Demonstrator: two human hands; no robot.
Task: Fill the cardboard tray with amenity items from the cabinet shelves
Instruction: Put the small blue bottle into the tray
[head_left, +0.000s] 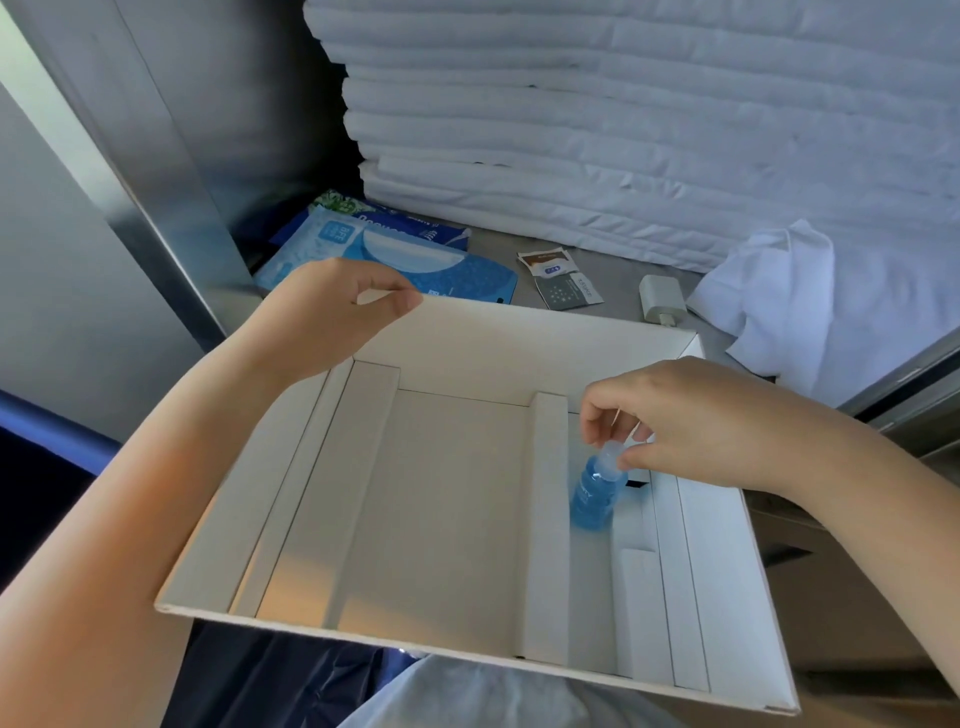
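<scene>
A white cardboard tray (452, 499) with folded dividers fills the middle of the view. My left hand (332, 306) pinches the tray's far left rim between thumb and fingers. A small blue bottle with a clear cap (597, 488) stands upright in the tray's right compartment. My right hand (691, 421) pinches that bottle's cap from above. On the cabinet shelf (618, 270) beyond the tray lie blue wipe packs (384, 254), two small sachets (558, 278) and a white charger plug (660, 299).
A tall stack of folded white linens (623, 119) fills the back of the shelf. A crumpled white cloth (810, 301) lies at the right. The metal cabinet frame (140, 197) runs down the left. Dark blue fabric and a pale bag sit below the tray.
</scene>
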